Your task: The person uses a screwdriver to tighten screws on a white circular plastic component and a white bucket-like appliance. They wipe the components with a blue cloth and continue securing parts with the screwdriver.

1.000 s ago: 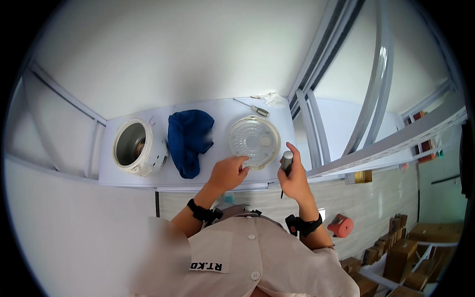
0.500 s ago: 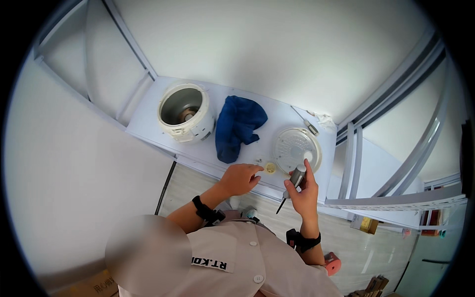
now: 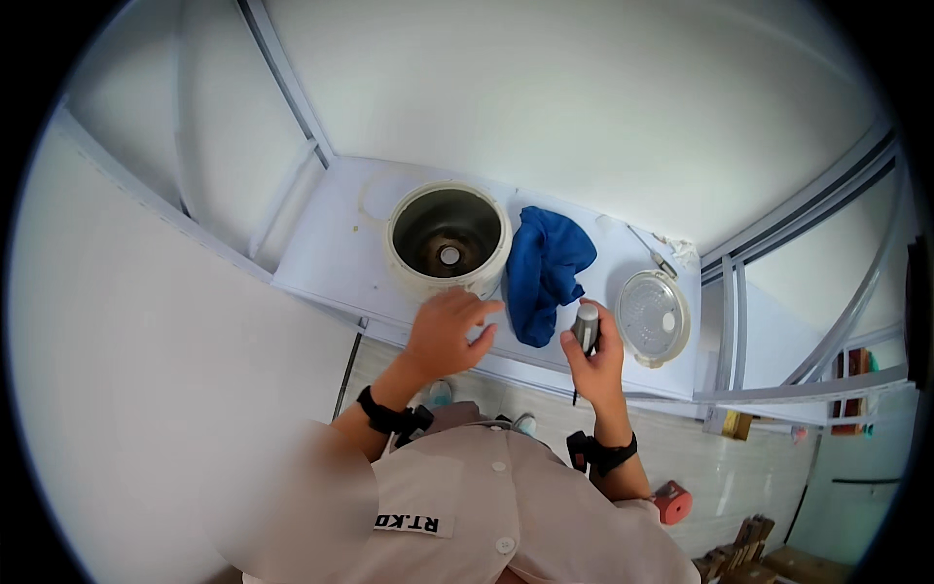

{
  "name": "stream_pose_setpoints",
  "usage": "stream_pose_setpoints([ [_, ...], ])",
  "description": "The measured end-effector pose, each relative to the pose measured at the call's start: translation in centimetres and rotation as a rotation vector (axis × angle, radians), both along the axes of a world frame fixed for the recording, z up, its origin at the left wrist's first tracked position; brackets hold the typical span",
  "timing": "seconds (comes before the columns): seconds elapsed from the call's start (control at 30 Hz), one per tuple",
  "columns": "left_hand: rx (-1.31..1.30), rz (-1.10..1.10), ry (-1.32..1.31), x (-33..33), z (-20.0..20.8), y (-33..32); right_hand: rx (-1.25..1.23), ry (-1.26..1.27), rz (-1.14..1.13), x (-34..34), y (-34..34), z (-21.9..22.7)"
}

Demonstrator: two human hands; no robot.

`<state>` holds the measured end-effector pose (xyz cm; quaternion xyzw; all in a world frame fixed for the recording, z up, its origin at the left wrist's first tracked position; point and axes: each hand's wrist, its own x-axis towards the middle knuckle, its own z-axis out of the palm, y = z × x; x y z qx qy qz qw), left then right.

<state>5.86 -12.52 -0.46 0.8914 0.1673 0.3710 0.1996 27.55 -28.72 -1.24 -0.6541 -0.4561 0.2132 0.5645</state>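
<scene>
I see the right hand (image 3: 597,362) curled round a screwdriver (image 3: 586,331), shaft down; left hand (image 3: 446,333) half-spread, apparently empty, at the front of the pot (image 3: 400,271) on the table (image 3: 336,234), contact unclear. Earlier it was nearer the lid (image 3: 650,316). Blue cloth (image 3: 545,268) sits between pot and lid; another screwdriver (image 3: 665,266) beyond.

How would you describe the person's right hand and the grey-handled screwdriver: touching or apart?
Touching. The head view shows the right hand around the grey-handled screwdriver, thumb against one side, fingers along the other.
</scene>
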Motion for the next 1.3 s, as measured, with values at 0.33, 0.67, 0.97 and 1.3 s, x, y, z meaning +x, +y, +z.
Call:
stream_pose_setpoints([
  [0.33,0.086,-0.010,0.120,-4.8,-0.8,7.8,0.193,-0.076,-0.067,-8.0,4.7,1.0],
  [0.67,0.107,-0.067,0.238,-4.5,-1.3,8.2,0.284,0.033,-0.254,-10.5,1.9,1.9],
  [0.97,0.172,-0.055,0.005,-3.7,0.1,6.1,0.328,0.100,-0.438,-11.8,-1.7,2.2],
  [1.3,-0.621,-0.238,0.172,-4.3,-4.1,0.4,0.320,0.172,-0.471,-13.2,-7.0,0.0],
])
